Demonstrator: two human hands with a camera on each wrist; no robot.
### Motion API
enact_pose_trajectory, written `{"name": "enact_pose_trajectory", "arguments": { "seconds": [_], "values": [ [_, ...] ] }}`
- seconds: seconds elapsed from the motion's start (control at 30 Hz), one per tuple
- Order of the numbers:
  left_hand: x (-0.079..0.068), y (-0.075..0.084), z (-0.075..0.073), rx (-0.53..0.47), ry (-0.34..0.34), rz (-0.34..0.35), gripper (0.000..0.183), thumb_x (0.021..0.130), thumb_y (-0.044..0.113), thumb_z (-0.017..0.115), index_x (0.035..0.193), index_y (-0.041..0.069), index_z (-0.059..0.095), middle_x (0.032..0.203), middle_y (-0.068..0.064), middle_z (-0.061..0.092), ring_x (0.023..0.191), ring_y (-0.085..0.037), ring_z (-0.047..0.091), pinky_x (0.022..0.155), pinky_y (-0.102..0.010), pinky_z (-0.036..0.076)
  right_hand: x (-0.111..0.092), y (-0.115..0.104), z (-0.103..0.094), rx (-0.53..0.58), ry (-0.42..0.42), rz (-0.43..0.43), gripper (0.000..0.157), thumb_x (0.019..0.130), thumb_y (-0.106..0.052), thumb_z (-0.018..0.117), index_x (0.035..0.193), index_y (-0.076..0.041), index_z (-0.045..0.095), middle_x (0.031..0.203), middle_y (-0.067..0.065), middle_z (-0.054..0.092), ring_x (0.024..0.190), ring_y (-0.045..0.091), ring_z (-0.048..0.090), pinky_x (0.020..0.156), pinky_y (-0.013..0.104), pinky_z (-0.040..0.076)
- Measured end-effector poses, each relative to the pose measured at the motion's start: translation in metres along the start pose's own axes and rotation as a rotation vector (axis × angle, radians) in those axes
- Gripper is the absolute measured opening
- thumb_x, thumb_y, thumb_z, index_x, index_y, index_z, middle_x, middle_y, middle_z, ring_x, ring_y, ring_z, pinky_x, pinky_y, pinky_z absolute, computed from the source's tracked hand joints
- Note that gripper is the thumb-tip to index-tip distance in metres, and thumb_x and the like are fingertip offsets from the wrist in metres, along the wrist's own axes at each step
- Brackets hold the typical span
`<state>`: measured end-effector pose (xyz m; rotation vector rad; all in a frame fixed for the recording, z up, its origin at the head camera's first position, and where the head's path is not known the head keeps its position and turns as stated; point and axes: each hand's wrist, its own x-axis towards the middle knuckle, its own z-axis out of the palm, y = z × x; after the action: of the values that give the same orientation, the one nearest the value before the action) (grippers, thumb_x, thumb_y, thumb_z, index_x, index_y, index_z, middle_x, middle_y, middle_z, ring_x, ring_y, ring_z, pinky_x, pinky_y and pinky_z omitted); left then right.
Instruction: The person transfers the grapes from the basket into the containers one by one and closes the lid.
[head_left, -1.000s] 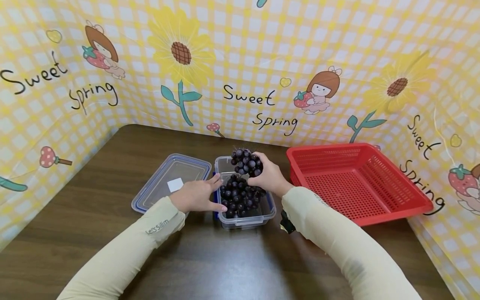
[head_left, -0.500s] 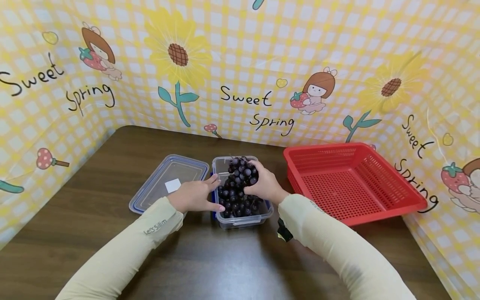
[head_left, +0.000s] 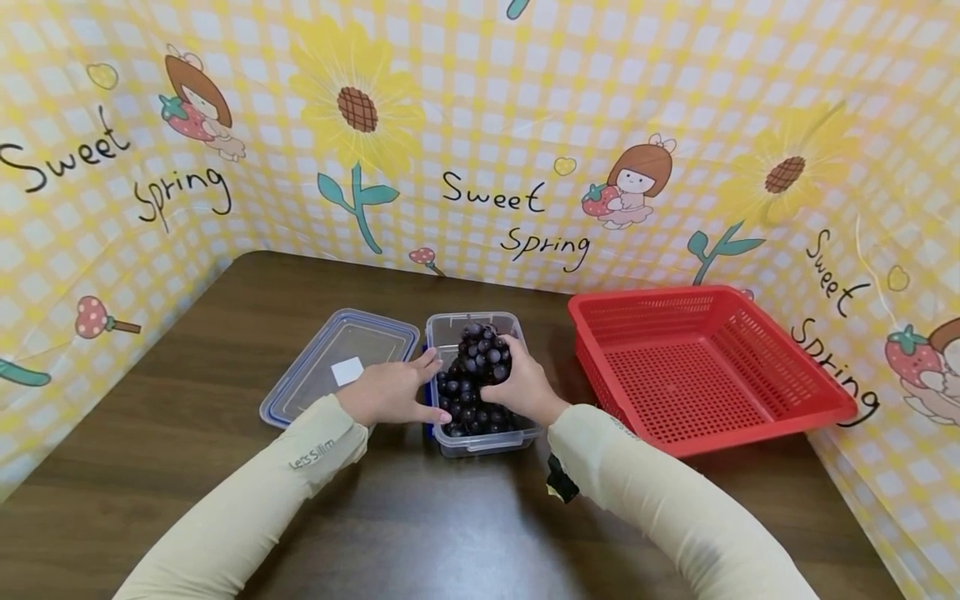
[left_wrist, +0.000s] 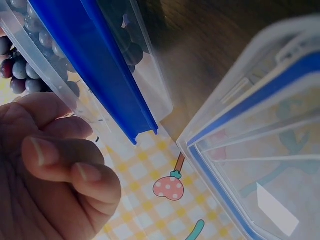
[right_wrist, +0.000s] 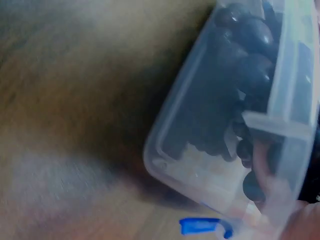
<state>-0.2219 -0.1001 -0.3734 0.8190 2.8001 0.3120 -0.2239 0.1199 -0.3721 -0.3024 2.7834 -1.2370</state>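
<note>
My right hand (head_left: 521, 387) grips a bunch of dark purple grapes (head_left: 483, 352) inside a clear plastic food container (head_left: 495, 443). More dark grapes (head_left: 465, 408) lie beneath that bunch. At the container's left side, my left hand (head_left: 386, 392) holds the rim, its thumb over the edge. The left wrist view shows the left hand's fingers (left_wrist: 65, 155) curled beside the container's blue clip flap (left_wrist: 92, 65). Through the blurred container wall (right_wrist: 190, 110) in the right wrist view, grapes and part of the right hand show. The right fingertips behind the bunch are hidden.
A clear lid (head_left: 300, 379) with a blue seal and a white label lies left of the container, partly under the left arm. A red perforated basket (head_left: 697, 392) stands to the right on the brown table (head_left: 420, 533). Patterned cloth (head_left: 480, 125) encloses the table's back and sides.
My right hand has lowered the bunch of grapes into the container and drawn it slightly toward the front left. The left hand stays at the container's left rim.
</note>
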Motion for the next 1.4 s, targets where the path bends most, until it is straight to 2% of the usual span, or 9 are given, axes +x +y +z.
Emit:
{"name": "enact_pose_trajectory", "arguments": {
  "seconds": [0.33, 0.53, 0.77, 0.83, 0.9, 1.0, 1.07, 1.2, 1.4],
  "values": [
    [0.0, 0.0, 0.0, 0.001, 0.001, 0.008, 0.088, 0.083, 0.061, 0.062, 0.145, 0.002, 0.04, 0.154, -0.017, 0.026, 0.118, -0.039, 0.053, 0.04, -0.026, 0.035, 0.004, 0.003, 0.006, -0.012, -0.016, 0.038, 0.074, 0.074, -0.009, 0.074, 0.137, -0.002, 0.036, 0.122, 0.023, 0.057, 0.109, 0.034, 0.057, 0.094, 0.047, 0.046],
    [0.0, 0.0, -0.003, 0.007, -0.008, 0.001, 0.088, 0.083, 0.06, 0.062, 0.145, 0.002, 0.039, 0.154, -0.017, 0.025, 0.121, -0.038, 0.051, 0.042, -0.026, 0.037, 0.008, -0.001, 0.003, -0.087, -0.105, 0.142, 0.087, 0.082, -0.021, 0.07, 0.15, -0.002, 0.02, 0.136, 0.027, 0.048, 0.12, 0.036, 0.052, 0.099, 0.047, 0.042],
    [-0.002, 0.0, -0.003, 0.006, -0.005, 0.002, 0.087, 0.083, 0.06, 0.062, 0.145, 0.002, 0.04, 0.153, -0.018, 0.026, 0.12, -0.039, 0.052, 0.042, -0.027, 0.037, 0.014, -0.005, 0.0, -0.116, -0.194, 0.228, 0.094, 0.084, -0.03, 0.067, 0.153, -0.002, 0.009, 0.145, 0.026, 0.039, 0.128, 0.035, 0.044, 0.102, 0.045, 0.039],
    [-0.002, 0.0, -0.002, 0.008, -0.003, 0.004, 0.087, 0.084, 0.06, 0.062, 0.145, 0.002, 0.04, 0.153, -0.017, 0.026, 0.119, -0.038, 0.053, 0.04, -0.026, 0.035, 0.014, -0.007, -0.002, -0.117, -0.213, 0.251, 0.096, 0.085, -0.031, 0.066, 0.153, -0.002, 0.006, 0.147, 0.026, 0.036, 0.129, 0.035, 0.043, 0.099, 0.044, 0.043],
    [-0.001, 0.0, -0.001, 0.009, -0.002, 0.007, 0.087, 0.084, 0.06, 0.061, 0.145, 0.002, 0.039, 0.153, -0.017, 0.026, 0.116, -0.038, 0.055, 0.039, -0.026, 0.033, 0.015, -0.009, -0.004, -0.113, -0.235, 0.28, 0.097, 0.085, -0.032, 0.066, 0.153, -0.003, 0.003, 0.148, 0.026, 0.033, 0.128, 0.035, 0.044, 0.089, 0.045, 0.05],
    [0.0, 0.0, -0.001, 0.015, -0.002, 0.01, 0.088, 0.084, 0.061, 0.061, 0.145, 0.003, 0.039, 0.153, -0.017, 0.026, 0.116, -0.038, 0.055, 0.04, -0.026, 0.033, 0.017, -0.013, -0.008, -0.103, -0.282, 0.331, 0.099, 0.086, -0.032, 0.066, 0.153, -0.004, -0.001, 0.15, 0.026, 0.029, 0.125, 0.037, 0.046, 0.071, 0.046, 0.056],
    [0.0, 0.0, -0.001, 0.015, -0.006, 0.007, 0.089, 0.083, 0.062, 0.061, 0.146, 0.003, 0.039, 0.154, -0.016, 0.026, 0.118, -0.038, 0.054, 0.042, -0.026, 0.036, 0.018, -0.017, -0.01, -0.113, -0.32, 0.356, 0.1, 0.086, -0.032, 0.067, 0.153, -0.005, -0.002, 0.151, 0.026, 0.027, 0.121, 0.038, 0.049, 0.063, 0.045, 0.057],
    [-0.001, 0.0, -0.001, 0.007, -0.019, -0.002, 0.089, 0.083, 0.061, 0.062, 0.146, 0.003, 0.037, 0.154, -0.016, 0.025, 0.121, -0.039, 0.051, 0.046, -0.027, 0.041, 0.021, -0.024, -0.018, -0.185, -0.385, 0.36, 0.099, 0.087, -0.034, 0.068, 0.154, -0.005, 0.001, 0.151, 0.024, 0.028, 0.104, 0.038, 0.06, 0.064, 0.045, 0.057],
    [-0.001, -0.002, 0.0, -0.005, -0.015, -0.007, 0.089, 0.083, 0.062, 0.061, 0.147, 0.004, 0.037, 0.155, -0.015, 0.024, 0.118, -0.038, 0.054, 0.043, -0.027, 0.038, 0.028, -0.033, -0.034, -0.269, -0.432, 0.341, 0.085, 0.089, -0.039, 0.064, 0.154, -0.011, 0.018, 0.146, 0.02, 0.039, 0.086, 0.033, 0.066, 0.073, 0.047, 0.056]
  ]
}}
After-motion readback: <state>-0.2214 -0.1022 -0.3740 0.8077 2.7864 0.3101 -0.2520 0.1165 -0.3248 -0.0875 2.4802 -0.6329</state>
